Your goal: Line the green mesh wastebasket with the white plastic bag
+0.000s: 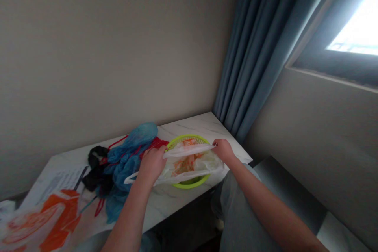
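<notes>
- A lime-green basket (193,184) with a perforated wall stood near the front edge of the worktop (201,123); crumpled pale plastic with orange patches showed inside its rim.
- A white plastic bag (189,151) was stretched across the basket, hiding much of it; I could not tell which orange patches belonged to the bag and which lay below.
- To the left sat a heap of blue plastic bags (125,171), with a black bag (99,179) at its left side and red material (155,143) tucked between it and the basket.
- A white bag with orange print (60,216) lay at the near left, overlapping a printed sheet (60,179).
- The worktop was white with grey veins, set against a plain wall (118,47); a blue curtain (260,39) hung at the corner beside a bright window (357,27).
- The 2 hands were closed on the white plastic bag, the left hand (152,162) gripping its left end and the right hand (223,151) pinching its right end, so the bag lay taut between them.
</notes>
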`<state>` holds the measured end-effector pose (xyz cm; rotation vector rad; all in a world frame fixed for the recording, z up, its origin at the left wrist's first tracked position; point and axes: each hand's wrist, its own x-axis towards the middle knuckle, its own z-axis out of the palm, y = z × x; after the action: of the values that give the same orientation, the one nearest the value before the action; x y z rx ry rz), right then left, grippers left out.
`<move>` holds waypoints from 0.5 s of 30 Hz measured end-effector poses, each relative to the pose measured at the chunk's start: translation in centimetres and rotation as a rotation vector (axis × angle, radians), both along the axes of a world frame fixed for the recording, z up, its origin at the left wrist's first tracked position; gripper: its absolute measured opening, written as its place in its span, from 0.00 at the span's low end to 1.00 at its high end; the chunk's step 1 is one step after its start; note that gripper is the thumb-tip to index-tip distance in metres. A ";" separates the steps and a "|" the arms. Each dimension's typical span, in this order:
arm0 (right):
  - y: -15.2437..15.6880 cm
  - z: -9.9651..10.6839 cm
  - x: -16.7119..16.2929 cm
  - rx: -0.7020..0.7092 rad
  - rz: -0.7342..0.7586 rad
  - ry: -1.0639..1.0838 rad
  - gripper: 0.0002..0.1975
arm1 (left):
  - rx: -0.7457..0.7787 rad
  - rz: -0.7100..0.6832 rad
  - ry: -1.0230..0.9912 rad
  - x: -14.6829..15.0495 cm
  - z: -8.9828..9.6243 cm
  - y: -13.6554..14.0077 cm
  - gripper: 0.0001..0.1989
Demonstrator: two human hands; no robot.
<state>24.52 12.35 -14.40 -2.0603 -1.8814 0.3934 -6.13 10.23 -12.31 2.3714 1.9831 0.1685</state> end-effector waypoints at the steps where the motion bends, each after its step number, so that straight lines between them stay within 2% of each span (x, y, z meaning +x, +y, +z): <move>1: -0.2 0.0 -0.3 0.012 0.022 -0.014 0.06 | -0.015 -0.019 -0.022 0.0 0.2 -0.3 0.19; 5: -1.5 0.0 -2.0 0.198 0.228 0.011 0.17 | -0.117 -0.061 -0.193 0.3 0.0 -1.3 0.19; 7: -2.1 0.0 -3.0 0.266 0.350 0.024 0.19 | -0.137 -0.089 -0.304 0.6 -0.9 -1.3 0.19; 9: -2.4 0.1 -3.8 0.249 0.440 0.016 0.11 | -0.130 -0.089 -0.393 0.9 -1.8 -0.9 0.18; 11: -2.4 0.1 -4.1 0.168 0.468 -0.001 0.06 | -0.091 -0.049 -0.439 1.1 -2.5 -0.3 0.18; 15: -1.8 0.1 -3.8 0.047 0.366 0.008 0.11 | 0.019 0.075 -0.370 1.2 -2.7 0.5 0.16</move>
<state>20.71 10.56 -14.27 -1.6785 -2.2427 0.4366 -4.89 10.76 -15.03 2.0867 1.8955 0.5833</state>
